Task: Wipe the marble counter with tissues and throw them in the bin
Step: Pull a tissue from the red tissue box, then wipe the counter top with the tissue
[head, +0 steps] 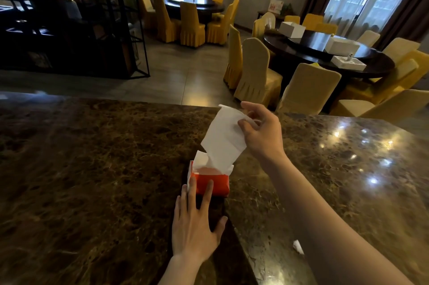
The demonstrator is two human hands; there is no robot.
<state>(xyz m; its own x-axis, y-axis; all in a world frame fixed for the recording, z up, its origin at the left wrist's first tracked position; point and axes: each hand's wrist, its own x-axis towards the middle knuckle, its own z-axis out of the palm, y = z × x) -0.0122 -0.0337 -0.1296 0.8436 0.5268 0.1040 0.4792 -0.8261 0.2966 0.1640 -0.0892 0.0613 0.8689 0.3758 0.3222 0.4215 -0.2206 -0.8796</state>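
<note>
A red tissue pack (pixel 217 183) lies on the brown marble counter (pixel 92 168) in front of me. My left hand (pixel 197 222) rests flat with its fingers spread, the fingertips pressing on the pack's near side. My right hand (pixel 260 131) is raised above and behind the pack, pinching the top of a white tissue (pixel 224 138). The tissue hangs down, its lower end still in the pack's opening. More white tissue bunches at the opening. No bin is in view.
A small white scrap (pixel 297 247) lies on the counter by my right forearm. Beyond the counter's far edge stand yellow-covered chairs (pixel 257 71) and dark round tables (pixel 325 55) with white boxes. A black metal shelf (pixel 69 17) stands at the far left.
</note>
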